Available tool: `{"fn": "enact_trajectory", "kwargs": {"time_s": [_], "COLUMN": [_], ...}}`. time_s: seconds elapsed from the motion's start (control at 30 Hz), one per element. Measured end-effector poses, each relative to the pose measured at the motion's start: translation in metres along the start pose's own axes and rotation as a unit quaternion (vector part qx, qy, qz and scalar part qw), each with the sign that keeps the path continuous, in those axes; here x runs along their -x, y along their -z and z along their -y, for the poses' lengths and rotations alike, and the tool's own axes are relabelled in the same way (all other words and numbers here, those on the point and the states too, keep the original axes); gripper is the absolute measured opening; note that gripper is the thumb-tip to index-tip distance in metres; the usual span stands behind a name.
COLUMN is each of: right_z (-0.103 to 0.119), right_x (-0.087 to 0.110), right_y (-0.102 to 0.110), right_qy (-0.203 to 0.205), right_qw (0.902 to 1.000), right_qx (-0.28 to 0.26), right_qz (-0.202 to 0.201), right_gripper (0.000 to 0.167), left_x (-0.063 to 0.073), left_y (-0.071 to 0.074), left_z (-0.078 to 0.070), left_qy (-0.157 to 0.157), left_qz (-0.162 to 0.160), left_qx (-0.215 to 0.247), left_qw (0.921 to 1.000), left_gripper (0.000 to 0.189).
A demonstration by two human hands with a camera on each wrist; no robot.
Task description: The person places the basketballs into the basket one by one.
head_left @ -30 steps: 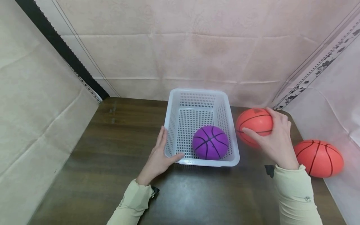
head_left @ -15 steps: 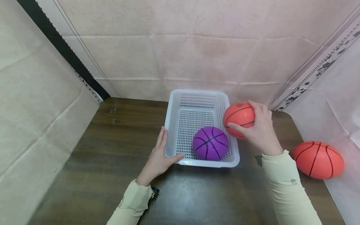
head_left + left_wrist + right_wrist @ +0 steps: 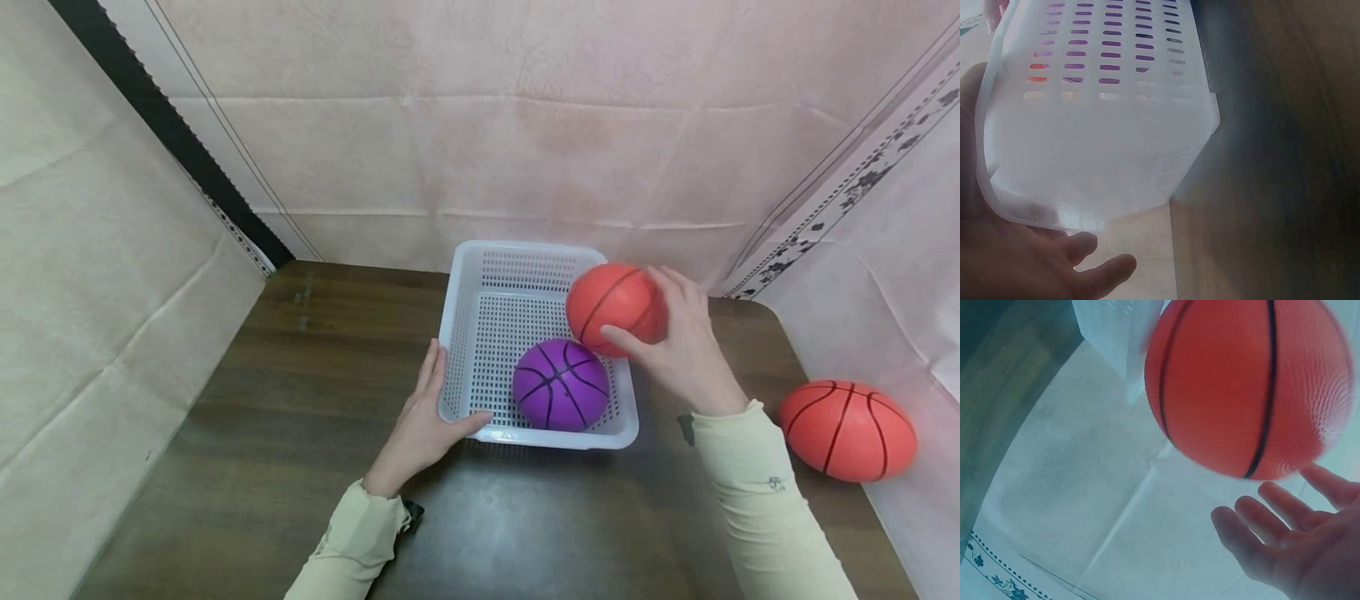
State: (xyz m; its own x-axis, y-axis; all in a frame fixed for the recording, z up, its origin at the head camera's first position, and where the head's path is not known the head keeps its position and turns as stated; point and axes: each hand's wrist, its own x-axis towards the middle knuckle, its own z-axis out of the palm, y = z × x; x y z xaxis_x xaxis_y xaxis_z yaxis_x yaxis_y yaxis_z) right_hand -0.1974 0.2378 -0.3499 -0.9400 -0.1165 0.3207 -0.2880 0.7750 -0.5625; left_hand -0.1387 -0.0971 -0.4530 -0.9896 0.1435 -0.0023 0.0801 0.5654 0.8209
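Observation:
A white plastic basket [image 3: 447,325] with slotted walls stands on the table, a purple toy basketball [image 3: 561,385] inside it near the front. My left hand [image 3: 427,417] rests against the basket's front left corner, thumb over the rim and fingers straight along the outside. An orange-red toy basketball [image 3: 611,308] is over the basket's right rim, overlapping the purple one in the head view. Close behind it is my right hand [image 3: 686,346], fingers spread and loose. In the right wrist view, a gap shows between most fingertips and the orange-red ball [image 3: 1222,387].
Another orange-red toy basketball [image 3: 849,431] lies at the table's right edge, beside my right forearm. Pale cloth walls [image 3: 525,158] enclose the brown wooden table [image 3: 315,400] at the back and both sides.
My right hand has carried the orange-red basketball left to the basket's right rim and loosened its fingers, and the ball has moved off from it. Left hand and basket have stayed put.

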Motion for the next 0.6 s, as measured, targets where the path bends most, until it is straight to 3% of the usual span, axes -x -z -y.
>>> {"fn": "enact_trajectory", "kwargs": {"time_s": [0.3,0.6], "right_z": [-0.005,-0.022], "right_x": [0.011,0.037], "right_y": [0.009,0.039], "right_qy": [-0.011,-0.052], "right_qw": [0.9997,0.9974], "right_qx": [-0.018,-0.017], "right_qz": [-0.010,-0.047], "right_gripper": [0.081,0.078], "left_x": [0.000,-0.001], "left_y": [0.000,0.000], "left_z": [0.000,-0.001], "left_qy": [0.003,0.008], "left_qz": [0.003,0.005], "left_qx": [0.001,0.002], "left_qw": [1.0000,1.0000], "left_gripper": [0.119,0.119]}}
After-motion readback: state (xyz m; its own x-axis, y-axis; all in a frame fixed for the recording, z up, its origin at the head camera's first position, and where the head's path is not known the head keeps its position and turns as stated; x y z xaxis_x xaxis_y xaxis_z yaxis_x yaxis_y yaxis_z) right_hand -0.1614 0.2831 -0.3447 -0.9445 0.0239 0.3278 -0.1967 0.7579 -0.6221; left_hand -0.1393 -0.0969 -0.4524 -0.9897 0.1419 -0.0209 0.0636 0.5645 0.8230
